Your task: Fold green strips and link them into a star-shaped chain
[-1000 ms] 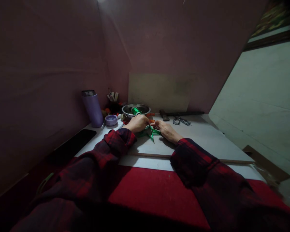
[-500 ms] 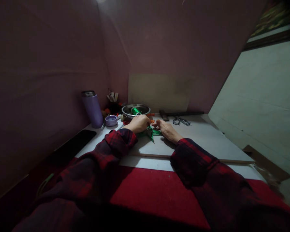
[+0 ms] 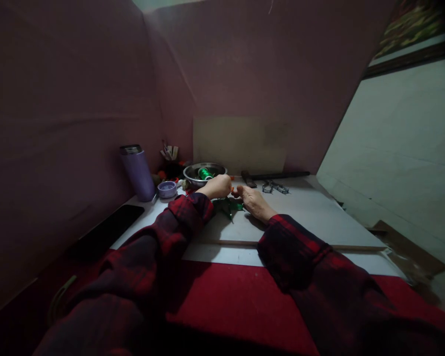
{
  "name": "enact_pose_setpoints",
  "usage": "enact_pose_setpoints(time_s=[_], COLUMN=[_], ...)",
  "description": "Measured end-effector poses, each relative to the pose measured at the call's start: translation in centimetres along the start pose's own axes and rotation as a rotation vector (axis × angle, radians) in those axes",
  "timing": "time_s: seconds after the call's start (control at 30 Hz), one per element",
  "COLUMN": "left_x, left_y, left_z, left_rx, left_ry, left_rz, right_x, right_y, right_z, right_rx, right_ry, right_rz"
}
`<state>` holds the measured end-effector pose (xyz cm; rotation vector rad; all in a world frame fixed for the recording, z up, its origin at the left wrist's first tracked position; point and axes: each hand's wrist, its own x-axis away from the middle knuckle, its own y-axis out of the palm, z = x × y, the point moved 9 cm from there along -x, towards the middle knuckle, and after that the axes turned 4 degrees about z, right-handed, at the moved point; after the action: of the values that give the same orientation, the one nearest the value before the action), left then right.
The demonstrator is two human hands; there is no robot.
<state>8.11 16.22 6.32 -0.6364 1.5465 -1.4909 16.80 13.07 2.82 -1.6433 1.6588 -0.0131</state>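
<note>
A shiny green pointed piece [image 3: 227, 208], star-like in outline, is at the board's middle, just below my two hands. My left hand [image 3: 218, 187] is closed in a pinch above its upper left side, knuckles up. Close beside it, my right hand [image 3: 256, 202] has thumb and forefinger pressed together over the piece's right tip. Whatever lies between the fingertips of either hand is too small or hidden to make out. Behind my left hand, a spool of green thread [image 3: 205, 173] lies in a metal bowl [image 3: 190, 176].
A white board [image 3: 300, 212] bears a hammer [image 3: 249, 179] and small metal clips [image 3: 276, 187] at the back. On the left are a purple tumbler [image 3: 138, 173], its purple lid [image 3: 167, 190] and a black phone-like slab [image 3: 109, 231]. Walls rise behind and left.
My hands have risen slightly off the green piece, which now looks darker and lower between them. My left fingers shifted a little to the right. The whole view has tilted slightly.
</note>
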Motion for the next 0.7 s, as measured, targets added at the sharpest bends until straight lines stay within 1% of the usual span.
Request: enact_pose_setpoints(time_s=[0.1, 0.17, 0.27, 0.43, 0.57, 0.7], left_x=[-0.4, -0.4, 0.2, 2.5, 4.0, 4.6], left_y=[0.4, 0.6, 0.7, -0.2, -0.7, -0.7], left_z=[-1.3, -2.0, -2.4, -2.6, -2.5, -2.3], left_rx=[0.126, 0.161, 0.178, 0.157, 0.062, -0.041], left_ry=[-0.097, -0.119, -0.056, 0.04, 0.047, 0.047], left_rz=[-0.021, -0.019, -0.001, 0.119, 0.166, 0.154], right_x=[0.1, 0.2, 0.2, 0.3, 0.4, 0.5], right_y=[0.2, 0.3, 0.4, 0.5, 0.6, 0.6], right_z=[-0.2, -0.3, -0.5, -0.7, -1.0, -1.4], right_rx=[-0.024, -0.025, -0.035, -0.018, 0.028, 0.085], right_ry=[0.006, 0.009, 0.007, -0.008, -0.022, -0.058], right_rz=[-0.022, -0.04, -0.052, -0.067, -0.088, -0.103])
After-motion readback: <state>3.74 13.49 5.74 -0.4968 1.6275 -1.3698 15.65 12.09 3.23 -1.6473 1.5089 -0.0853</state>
